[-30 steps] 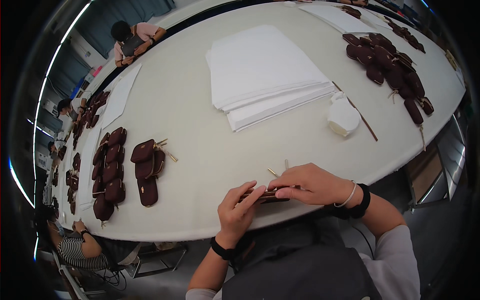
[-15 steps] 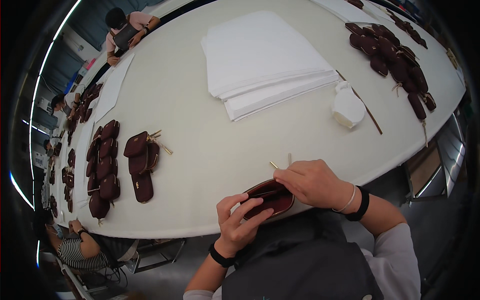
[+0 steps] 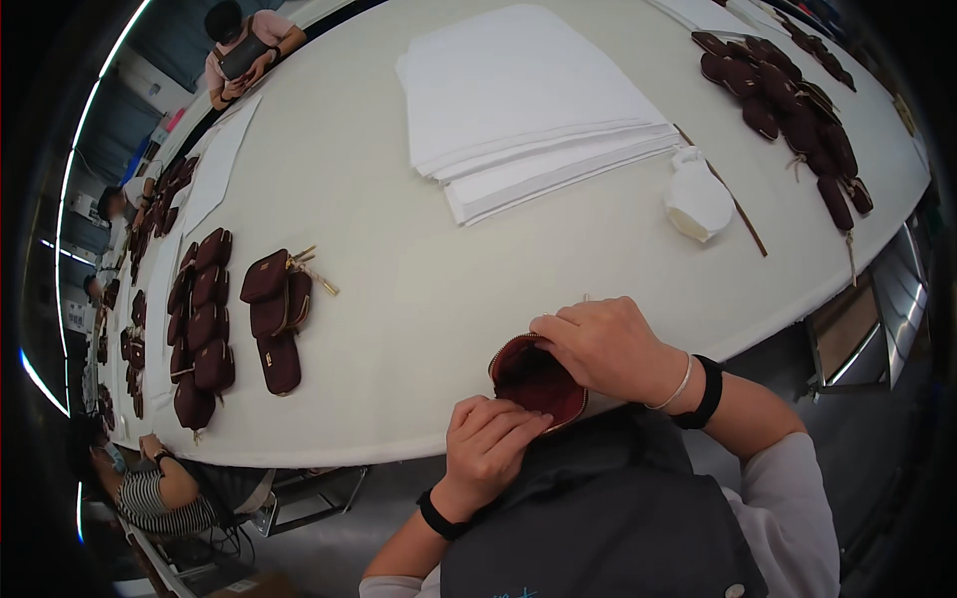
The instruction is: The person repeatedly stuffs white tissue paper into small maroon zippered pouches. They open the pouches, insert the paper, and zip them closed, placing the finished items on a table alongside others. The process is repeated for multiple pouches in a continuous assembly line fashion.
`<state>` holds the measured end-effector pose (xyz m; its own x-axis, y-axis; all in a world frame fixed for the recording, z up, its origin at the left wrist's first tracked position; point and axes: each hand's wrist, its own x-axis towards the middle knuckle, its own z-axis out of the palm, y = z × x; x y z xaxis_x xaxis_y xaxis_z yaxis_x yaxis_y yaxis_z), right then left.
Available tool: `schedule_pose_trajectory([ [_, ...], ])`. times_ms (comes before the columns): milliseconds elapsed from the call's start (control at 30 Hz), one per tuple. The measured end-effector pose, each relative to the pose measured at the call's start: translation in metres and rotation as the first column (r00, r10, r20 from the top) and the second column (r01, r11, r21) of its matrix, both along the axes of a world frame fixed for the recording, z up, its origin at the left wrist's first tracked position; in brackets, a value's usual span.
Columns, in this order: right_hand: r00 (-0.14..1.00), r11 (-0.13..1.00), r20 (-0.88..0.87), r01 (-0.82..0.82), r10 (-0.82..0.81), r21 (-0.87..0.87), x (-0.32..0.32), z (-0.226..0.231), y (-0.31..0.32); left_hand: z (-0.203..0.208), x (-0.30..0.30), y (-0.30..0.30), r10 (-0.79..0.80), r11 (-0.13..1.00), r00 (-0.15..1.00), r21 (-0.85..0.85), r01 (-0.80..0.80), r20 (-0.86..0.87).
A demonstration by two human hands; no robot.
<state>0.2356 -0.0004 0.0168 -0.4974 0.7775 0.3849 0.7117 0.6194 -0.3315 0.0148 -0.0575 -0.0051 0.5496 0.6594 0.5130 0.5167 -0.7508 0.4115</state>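
A small dark red zip pouch (image 3: 553,387) is spread wide at the table's near edge, its red lining showing inside a brass-coloured zip. My left hand (image 3: 488,439) grips the near left rim, fingers over the edge. On the far right side, my right hand (image 3: 603,349) pinches the rim by the zip, and its fingers hide that part of the pouch. To the left lie a few similar pouches (image 3: 269,277) with zip pulls and a tassel-like cord. Beside them stand rows of more pouches (image 3: 209,321).
A stack of white sheets (image 3: 528,95) covers the table's middle. Right of it are a crumpled white bundle (image 3: 698,199) and a thin brown stick (image 3: 738,204). A pouch pile (image 3: 788,105) lies far right. Co-workers sit along the left, one (image 3: 244,55) at the far side.
The pouch's mouth has been pulled wider and rounder. My left fingers have closed together on its near rim, and my right hand has shifted slightly up and left.
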Motion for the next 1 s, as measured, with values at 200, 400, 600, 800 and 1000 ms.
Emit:
schedule_pose_trajectory([
  [200,0.999,0.999,-0.031,-0.042,0.042,0.018,-0.004,-0.001,0.000,0.029,0.007,0.009,-0.115,0.989,0.991,-0.099,0.107,-0.074],
  [400,0.997,0.996,-0.024,-0.077,0.078,0.041,-0.005,0.000,-0.004,0.037,0.015,0.020,-0.081,0.984,0.947,-0.174,0.027,-0.312],
  [600,0.989,0.985,0.088,-0.110,0.122,-0.131,-0.005,-0.004,0.004,0.039,0.019,0.031,-0.239,0.925,0.892,-0.369,0.090,-0.383],
  [800,0.889,0.929,-0.291,-0.369,0.353,-0.001,-0.002,0.028,-0.021,0.029,0.005,0.033,-0.241,0.892,0.945,-0.435,0.126,-0.222],
  [1000,0.920,0.880,-0.073,-0.390,0.385,-0.270,0.002,0.015,-0.033,0.039,0.001,0.026,-0.372,0.813,0.893,-0.554,0.180,-0.255],
])
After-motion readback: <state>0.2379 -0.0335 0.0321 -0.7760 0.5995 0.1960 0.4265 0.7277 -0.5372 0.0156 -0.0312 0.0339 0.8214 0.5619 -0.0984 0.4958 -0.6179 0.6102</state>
